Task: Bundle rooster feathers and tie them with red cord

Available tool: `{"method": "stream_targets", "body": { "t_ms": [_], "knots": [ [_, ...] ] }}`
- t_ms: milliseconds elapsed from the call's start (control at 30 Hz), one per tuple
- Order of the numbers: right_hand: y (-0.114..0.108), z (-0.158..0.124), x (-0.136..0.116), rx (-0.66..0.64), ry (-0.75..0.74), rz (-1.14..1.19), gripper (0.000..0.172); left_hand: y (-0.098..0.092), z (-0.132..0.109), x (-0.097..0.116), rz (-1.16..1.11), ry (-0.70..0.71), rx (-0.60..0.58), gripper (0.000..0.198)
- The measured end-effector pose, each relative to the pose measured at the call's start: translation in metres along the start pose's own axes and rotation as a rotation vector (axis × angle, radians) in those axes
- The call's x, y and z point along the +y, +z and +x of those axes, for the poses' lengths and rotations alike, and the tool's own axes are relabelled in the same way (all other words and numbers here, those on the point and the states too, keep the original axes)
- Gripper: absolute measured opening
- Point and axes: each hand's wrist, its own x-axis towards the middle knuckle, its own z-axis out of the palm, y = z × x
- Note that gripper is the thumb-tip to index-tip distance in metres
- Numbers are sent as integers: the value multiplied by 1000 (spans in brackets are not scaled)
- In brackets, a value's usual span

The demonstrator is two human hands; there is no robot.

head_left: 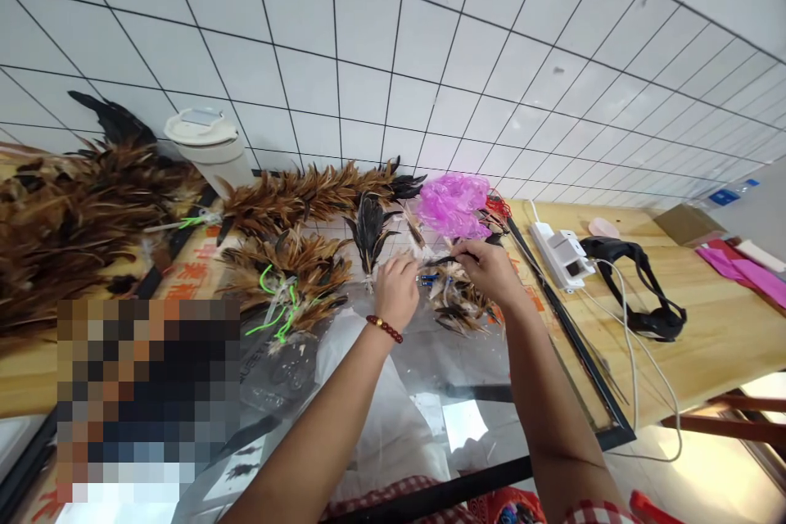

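My right hand [487, 270] pinches a dark feather [443, 260], its fingers closed. The feather points left toward my left hand [396, 288], which is closed with curled fingers and wears a beaded bracelet [385, 328]. What my left fingers hold is hidden. Just right of my left hand lies a small blue object [426, 280], partly covered. Loose brown and black feathers [458, 311] lie below my right hand. A fan of black feathers [369, 229] lies beyond my left hand. To the left is a brown feather bunch [295, 274] with bright green string [286, 315].
A pink plastic bag [454, 205] sits against the tiled wall [368, 41]. A long feather strip [319, 195] runs along the back beside a white lidded container [209, 147]. On the right are a white power strip [560, 255], a cable and a black strap [660, 319].
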Motion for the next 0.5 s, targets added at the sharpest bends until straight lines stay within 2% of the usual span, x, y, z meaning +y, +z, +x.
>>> {"method": "stream_targets", "body": {
  "t_ms": [67,167,233,267,300,400,500],
  "knots": [
    [4,12,0,38,25,61,21,2,0,-4,-119,-121,0,21],
    [25,40,1,126,152,72,26,1,6,-11,-390,-423,244,23],
    [45,62,1,-14,187,-38,21,-1,12,-15,-608,-575,385,30],
    [55,72,1,-100,190,-116,19,-3,15,-16,-703,-609,412,33],
    [65,81,0,-129,224,-204,20,-4,18,-17,-777,-632,431,35],
    [87,100,1,-131,352,-371,27,-8,23,-19,-890,-658,501,39],
    [89,105,6,-246,350,-348,21,-8,25,-20,-913,-646,598,38]
  ]
}}
